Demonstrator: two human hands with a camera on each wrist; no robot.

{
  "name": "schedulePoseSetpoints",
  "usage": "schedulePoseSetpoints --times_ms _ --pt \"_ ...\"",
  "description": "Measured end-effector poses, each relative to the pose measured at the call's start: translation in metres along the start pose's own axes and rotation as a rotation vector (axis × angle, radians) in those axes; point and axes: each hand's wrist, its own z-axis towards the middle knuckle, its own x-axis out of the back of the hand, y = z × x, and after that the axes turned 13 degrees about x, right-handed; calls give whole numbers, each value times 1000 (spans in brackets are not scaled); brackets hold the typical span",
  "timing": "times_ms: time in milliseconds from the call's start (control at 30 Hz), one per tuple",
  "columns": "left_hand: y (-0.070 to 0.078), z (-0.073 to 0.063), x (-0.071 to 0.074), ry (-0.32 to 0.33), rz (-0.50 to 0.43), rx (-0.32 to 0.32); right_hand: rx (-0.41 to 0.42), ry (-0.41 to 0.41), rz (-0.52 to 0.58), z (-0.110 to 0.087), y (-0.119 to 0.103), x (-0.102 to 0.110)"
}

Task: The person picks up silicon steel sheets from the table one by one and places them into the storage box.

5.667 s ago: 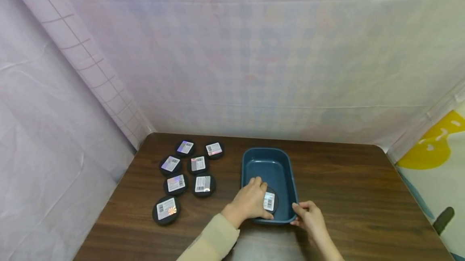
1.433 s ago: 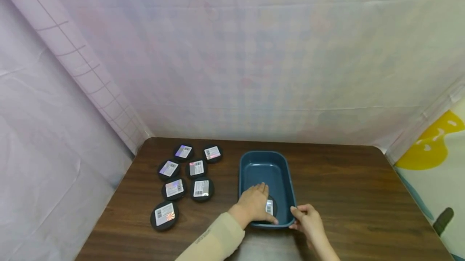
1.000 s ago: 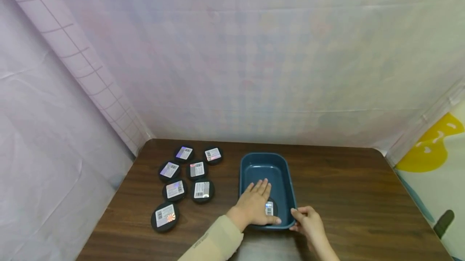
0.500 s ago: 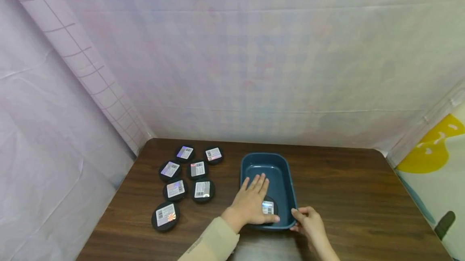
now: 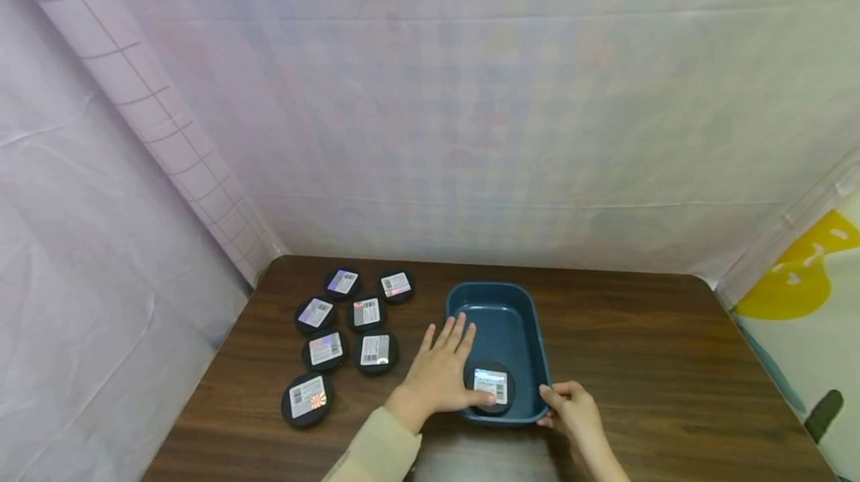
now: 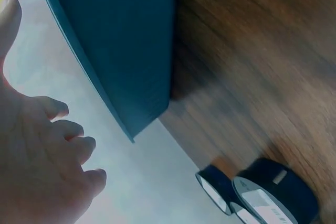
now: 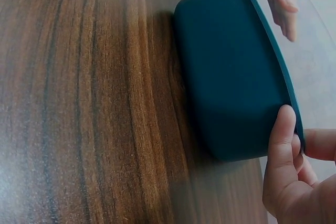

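Observation:
A deep blue rectangular tub (image 5: 510,333) stands on the table, and one black round container (image 5: 490,388) with a white barcode label lies at its near end. My left hand (image 5: 440,374) hovers over the tub's left rim with its fingers spread and nothing in them. In the left wrist view that hand (image 6: 47,145) is above the rim, apart from the tub's wall (image 6: 121,40). My right hand (image 5: 571,411) pinches the tub's near right corner between thumb and fingers. The right wrist view shows those fingers (image 7: 283,135) on the rim.
Several more black round containers (image 5: 375,351) with white labels lie on the wooden table (image 5: 638,362), left of the tub. Pale cloth (image 5: 470,131) hangs behind the table and along its left side.
My left hand has lifted off the black round container and moved left, its fingers spreading, so the label now shows. My right hand keeps its hold on the tub's corner.

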Motion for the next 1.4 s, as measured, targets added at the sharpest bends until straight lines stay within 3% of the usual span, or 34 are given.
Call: schedulePoseSetpoints --times_ms 300,533,1033,1400 --pt "-11 -3 7 14 -15 35 0 0 3 0 -1 0" --pt "-21 -9 7 61 -20 57 2 3 -4 0 -1 0" --pt "-47 -22 9 112 -65 157 -1 7 8 0 -1 0" --pt "-66 -35 2 150 -109 228 7 6 -12 -1 0 -1"
